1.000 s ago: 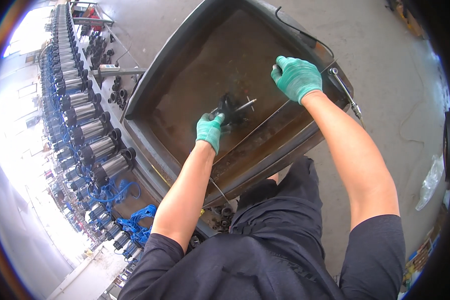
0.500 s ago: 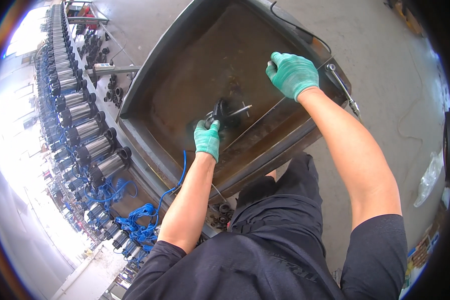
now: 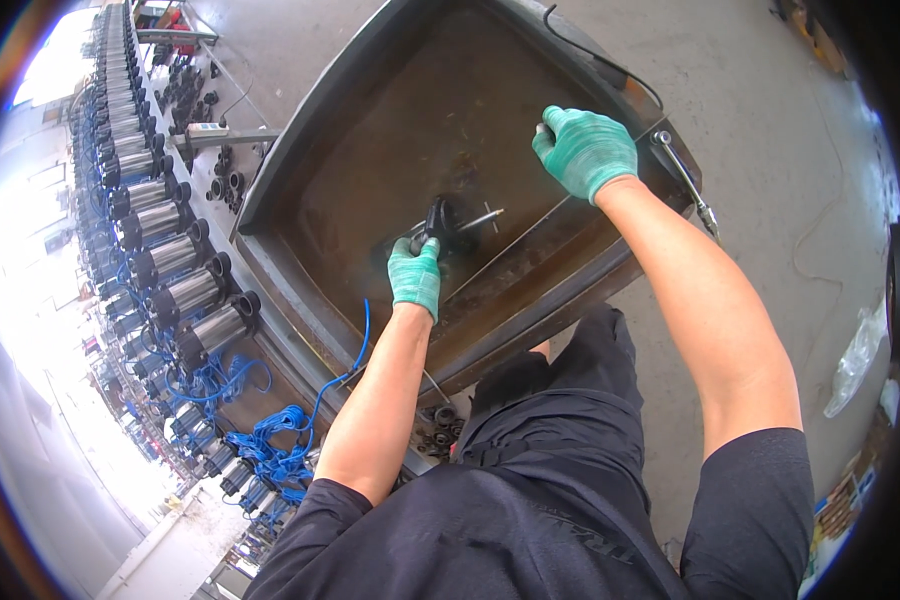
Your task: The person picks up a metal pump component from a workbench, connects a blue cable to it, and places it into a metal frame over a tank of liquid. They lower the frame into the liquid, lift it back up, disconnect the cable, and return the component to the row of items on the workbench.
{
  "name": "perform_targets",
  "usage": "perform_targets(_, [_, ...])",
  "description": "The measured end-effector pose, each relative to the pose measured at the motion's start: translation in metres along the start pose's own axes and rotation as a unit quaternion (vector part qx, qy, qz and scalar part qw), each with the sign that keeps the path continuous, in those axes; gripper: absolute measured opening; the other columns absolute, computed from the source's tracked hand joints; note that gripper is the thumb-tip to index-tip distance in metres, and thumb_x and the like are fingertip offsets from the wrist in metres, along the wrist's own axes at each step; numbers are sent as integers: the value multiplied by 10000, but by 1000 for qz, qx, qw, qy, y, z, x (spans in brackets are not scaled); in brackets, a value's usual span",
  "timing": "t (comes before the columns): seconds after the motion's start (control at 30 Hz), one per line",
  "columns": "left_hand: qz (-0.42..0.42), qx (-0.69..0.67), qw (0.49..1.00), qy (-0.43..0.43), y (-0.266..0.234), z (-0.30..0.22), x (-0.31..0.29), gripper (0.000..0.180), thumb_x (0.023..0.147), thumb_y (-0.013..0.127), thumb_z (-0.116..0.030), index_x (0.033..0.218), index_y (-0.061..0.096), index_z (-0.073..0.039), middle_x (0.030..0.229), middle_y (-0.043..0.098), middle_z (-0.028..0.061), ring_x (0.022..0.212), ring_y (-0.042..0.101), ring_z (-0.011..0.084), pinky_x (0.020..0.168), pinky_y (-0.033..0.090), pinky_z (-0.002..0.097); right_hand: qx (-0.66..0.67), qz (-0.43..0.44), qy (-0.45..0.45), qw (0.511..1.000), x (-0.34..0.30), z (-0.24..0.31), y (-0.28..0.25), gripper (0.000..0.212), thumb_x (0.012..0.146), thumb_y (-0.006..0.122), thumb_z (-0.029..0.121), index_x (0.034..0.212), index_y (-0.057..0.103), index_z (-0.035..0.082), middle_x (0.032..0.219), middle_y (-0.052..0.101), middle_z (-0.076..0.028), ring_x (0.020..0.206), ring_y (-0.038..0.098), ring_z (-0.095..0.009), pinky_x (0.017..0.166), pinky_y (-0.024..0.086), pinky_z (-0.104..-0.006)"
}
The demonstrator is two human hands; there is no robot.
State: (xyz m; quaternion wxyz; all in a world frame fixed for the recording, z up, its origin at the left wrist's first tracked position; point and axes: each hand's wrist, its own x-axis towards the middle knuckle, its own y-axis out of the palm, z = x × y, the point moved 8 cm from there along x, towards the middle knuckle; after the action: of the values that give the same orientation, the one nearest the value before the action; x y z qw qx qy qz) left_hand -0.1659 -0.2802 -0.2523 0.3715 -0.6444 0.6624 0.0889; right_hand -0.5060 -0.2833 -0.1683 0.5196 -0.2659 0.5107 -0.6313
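My left hand (image 3: 415, 274), in a green glove, is closed on a black fitting (image 3: 438, 215) over the murky water of a large dark tub (image 3: 300, 115). A thin metal rod (image 3: 482, 219) with a small crosspiece sticks out to the right of the fitting. Part of the fitting is hidden by my fingers, and its exact kind cannot be made out. My right hand (image 3: 588, 152), also gloved in green, is held over the tub's right side with fingers curled. Its fingertips are turned away, so anything inside them is hidden. A ratchet wrench (image 3: 686, 180) lies on the rim beside that wrist.
A long row of steel-bodied pumps (image 3: 175, 255) with black ends lines the left. Coiled blue cable (image 3: 270, 440) lies below them, one end reaching toward the tub. A black hose (image 3: 610, 62) curves over the far right rim. Clear plastic wrap (image 3: 858, 362) lies on the floor at right.
Both hands keep nearly the same place and grip. The surroundings shift only very slightly in the picture.
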Motion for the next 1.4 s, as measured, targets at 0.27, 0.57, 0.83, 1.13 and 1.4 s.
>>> perform_targets(0.27, [2, -9, 1000, -2, 1, 1, -1, 264, 953, 691, -88, 844, 453, -121, 719, 527, 7, 466, 556, 135, 416, 501, 294, 16, 4, 10, 1000, -1, -3, 2, 237, 989, 540, 311, 987, 675, 116, 973, 727, -133, 904, 694, -368, 805, 559, -495])
perform_targets(0.57, [-8, 17, 999, 36, -4, 1, 4, 251, 958, 696, -96, 850, 469, -104, 736, 551, 22, 478, 572, 139, 438, 511, 291, 8, -3, 1, 1000, 1, -1, 1, 253, 991, 527, 320, 981, 688, 124, 934, 737, -133, 883, 717, -347, 786, 577, -479])
perform_targets(0.83, [-45, 155, 965, 208, -57, -71, -59, 305, 920, 779, -156, 810, 517, -44, 688, 445, -34, 615, 380, 78, 533, 360, 275, 6, 5, -2, 1000, -2, 6, -9, 294, 971, 539, 377, 1000, 698, 132, 961, 740, -150, 909, 708, -376, 806, 563, -501])
perform_targets(1.13, [-155, 102, 939, 289, -119, -146, -190, 330, 905, 786, -97, 779, 484, -55, 704, 390, -49, 672, 334, 85, 593, 368, 255, 408, -54, -149, 899, -75, 73, -34, 408, 1019, 619, 412, 963, 667, 11, 748, 624, -245, 640, 561, -423, 624, 496, -412])
perform_targets(1.4, [-193, 112, 936, 273, -122, -143, -253, 331, 864, 823, -106, 776, 509, -51, 679, 448, -2, 636, 387, 111, 579, 407, 288, 469, 231, -39, 852, -155, 142, -16, 367, 1068, 548, 336, 961, 639, -3, 679, 605, -101, 591, 566, -198, 591, 475, -351])
